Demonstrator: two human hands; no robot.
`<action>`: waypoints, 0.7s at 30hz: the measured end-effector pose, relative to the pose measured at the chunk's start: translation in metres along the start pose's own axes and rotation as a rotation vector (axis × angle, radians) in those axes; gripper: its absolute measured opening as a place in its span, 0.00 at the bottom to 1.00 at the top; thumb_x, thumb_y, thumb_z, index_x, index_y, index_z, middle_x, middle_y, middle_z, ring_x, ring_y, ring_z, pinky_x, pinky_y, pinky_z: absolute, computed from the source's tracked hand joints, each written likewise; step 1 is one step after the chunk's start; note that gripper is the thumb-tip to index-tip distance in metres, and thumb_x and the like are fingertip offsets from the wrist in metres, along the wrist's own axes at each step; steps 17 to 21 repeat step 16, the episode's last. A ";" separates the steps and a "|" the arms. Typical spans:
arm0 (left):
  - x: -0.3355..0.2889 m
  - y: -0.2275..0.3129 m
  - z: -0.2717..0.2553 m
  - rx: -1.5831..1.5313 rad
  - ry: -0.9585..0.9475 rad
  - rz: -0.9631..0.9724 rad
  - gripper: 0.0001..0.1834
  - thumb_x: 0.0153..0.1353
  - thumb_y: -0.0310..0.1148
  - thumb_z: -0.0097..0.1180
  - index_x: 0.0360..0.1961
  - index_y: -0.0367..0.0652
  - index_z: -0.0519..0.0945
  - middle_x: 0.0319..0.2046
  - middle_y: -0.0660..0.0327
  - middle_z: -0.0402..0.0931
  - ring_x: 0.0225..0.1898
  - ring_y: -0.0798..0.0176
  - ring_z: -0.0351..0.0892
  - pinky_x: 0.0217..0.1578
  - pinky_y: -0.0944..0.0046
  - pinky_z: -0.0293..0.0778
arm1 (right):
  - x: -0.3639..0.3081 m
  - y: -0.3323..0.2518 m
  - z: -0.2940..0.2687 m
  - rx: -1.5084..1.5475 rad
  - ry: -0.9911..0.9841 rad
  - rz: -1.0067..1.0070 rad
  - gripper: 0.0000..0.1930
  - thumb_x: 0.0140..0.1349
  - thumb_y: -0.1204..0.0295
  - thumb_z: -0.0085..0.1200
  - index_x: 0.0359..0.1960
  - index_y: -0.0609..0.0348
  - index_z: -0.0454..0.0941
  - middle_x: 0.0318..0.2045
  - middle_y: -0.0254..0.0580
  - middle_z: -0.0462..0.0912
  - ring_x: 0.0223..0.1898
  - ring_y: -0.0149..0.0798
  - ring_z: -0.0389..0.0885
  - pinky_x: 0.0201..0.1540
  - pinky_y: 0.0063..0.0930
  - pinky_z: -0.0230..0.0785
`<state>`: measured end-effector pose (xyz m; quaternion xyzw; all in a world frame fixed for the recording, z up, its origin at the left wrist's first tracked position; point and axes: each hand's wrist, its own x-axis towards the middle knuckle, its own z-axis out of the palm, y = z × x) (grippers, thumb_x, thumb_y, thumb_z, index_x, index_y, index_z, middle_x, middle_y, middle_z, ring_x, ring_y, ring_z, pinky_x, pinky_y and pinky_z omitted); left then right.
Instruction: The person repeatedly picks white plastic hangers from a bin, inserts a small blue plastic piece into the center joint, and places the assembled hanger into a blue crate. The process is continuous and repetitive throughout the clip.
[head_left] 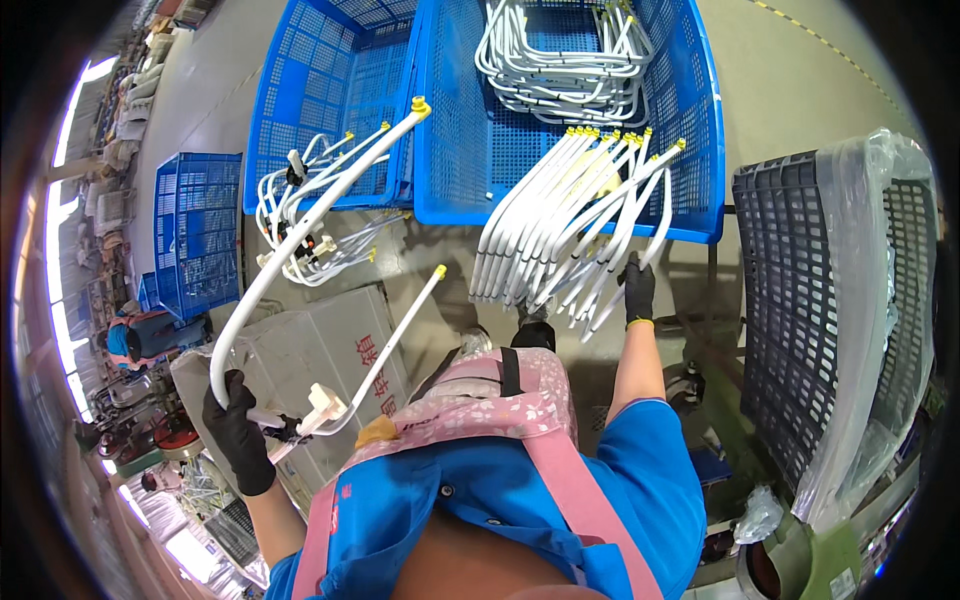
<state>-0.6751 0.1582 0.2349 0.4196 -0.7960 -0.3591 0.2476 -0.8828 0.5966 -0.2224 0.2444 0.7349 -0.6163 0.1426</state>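
My left hand (238,435), in a black glove, is closed round the lower bend of a white U-shaped tube (290,240). Both of the tube's arms rise away from me and end in yellow caps; a white plastic block (324,408) sits on the shorter arm near the bend. On the right, my black-gloved right hand (640,290) grips the lower part of the outermost white bent tube (664,205). That tube belongs to a row of similar yellow-capped tubes (530,220) hanging over the near rim of a blue crate (460,218). My right fingers are partly hidden.
More white tubes (565,70) lie stacked inside that crate. To its left, another blue crate (335,70) has tubes with black and white fittings (300,215) at its near side. A large carton (300,350) stands at left; a plastic-wrapped black crate (790,300) stands at right.
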 end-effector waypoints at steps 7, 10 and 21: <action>0.019 -0.007 0.003 0.314 -0.333 -0.051 0.14 0.58 0.40 0.62 0.36 0.39 0.82 0.15 0.71 0.65 0.14 0.78 0.61 0.14 0.72 0.56 | -0.075 -0.070 -0.017 0.193 0.092 0.060 0.19 0.66 0.52 0.48 0.28 0.54 0.71 0.12 0.24 0.62 0.12 0.20 0.60 0.14 0.19 0.52; 0.032 -0.020 0.003 0.338 -0.306 0.006 0.13 0.60 0.40 0.61 0.35 0.40 0.82 0.14 0.72 0.63 0.13 0.78 0.59 0.13 0.72 0.54 | -0.113 -0.092 -0.019 0.088 0.077 -0.053 0.18 0.66 0.53 0.49 0.28 0.54 0.72 0.12 0.24 0.63 0.12 0.20 0.60 0.14 0.20 0.53; 0.069 -0.063 -0.011 0.137 -0.378 0.091 0.12 0.60 0.39 0.61 0.37 0.42 0.82 0.14 0.73 0.63 0.12 0.79 0.57 0.13 0.72 0.53 | -0.196 -0.126 -0.014 0.131 0.208 -0.072 0.18 0.65 0.53 0.49 0.31 0.55 0.71 0.13 0.25 0.66 0.12 0.21 0.61 0.13 0.20 0.53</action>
